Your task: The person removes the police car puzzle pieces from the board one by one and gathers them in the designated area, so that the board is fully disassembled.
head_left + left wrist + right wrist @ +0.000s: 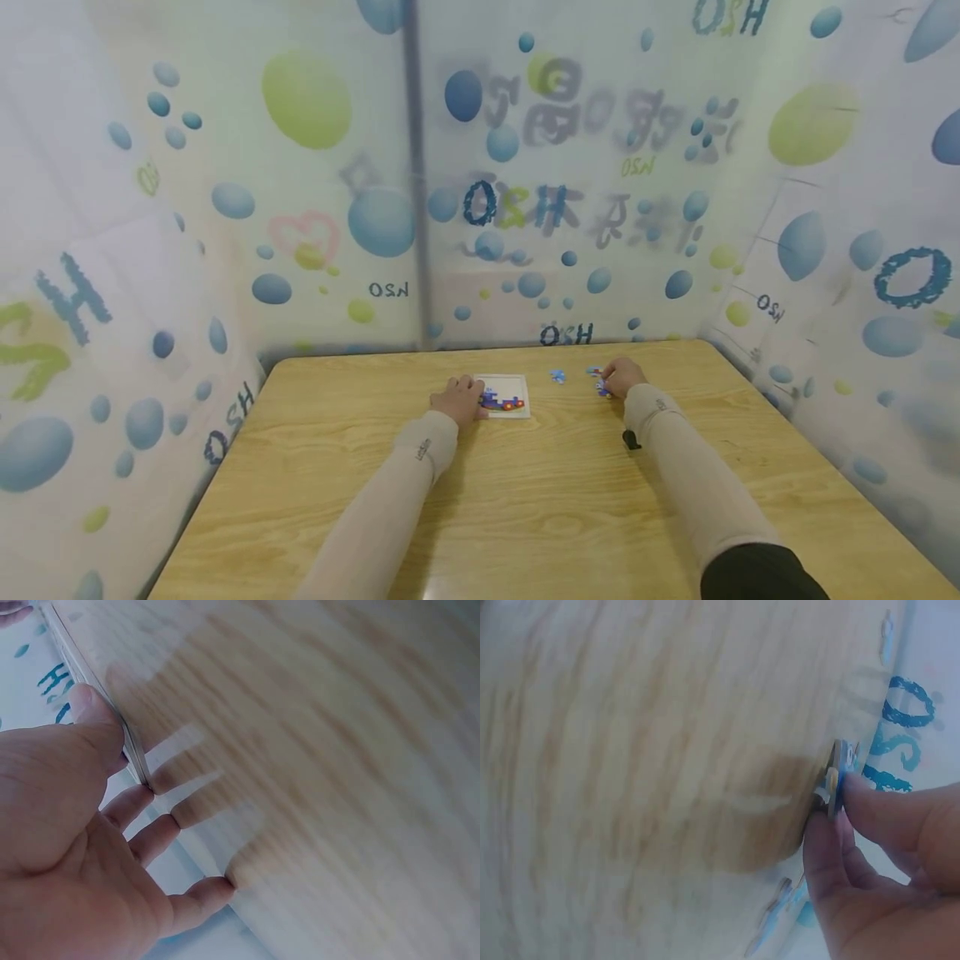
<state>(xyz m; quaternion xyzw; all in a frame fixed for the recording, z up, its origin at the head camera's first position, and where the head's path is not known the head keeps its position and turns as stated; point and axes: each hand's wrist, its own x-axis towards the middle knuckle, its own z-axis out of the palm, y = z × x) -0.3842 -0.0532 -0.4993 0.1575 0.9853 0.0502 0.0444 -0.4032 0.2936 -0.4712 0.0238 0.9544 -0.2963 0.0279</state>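
A white-framed jigsaw puzzle tray [527,400] lies on the table, with joined blue, purple and red pieces along its lower part. My left hand [459,402] grips the tray's left side. In the left wrist view its thumb laps over the thin tray edge [133,746], and the other fingertips reach down to the tabletop. My right hand [622,379] pinches a small jigsaw piece [835,780] between thumb and fingers, low over the table to the right of the tray. Blue loose pieces [558,377] lie between the tray and this hand; another piece [594,372] sits just beyond the fingers.
The wood-grain table [525,500] runs up to a pale curtain [337,208] printed with blue and green drops, which surrounds its far and side edges. A small black object [632,439] is beneath the right cuff.
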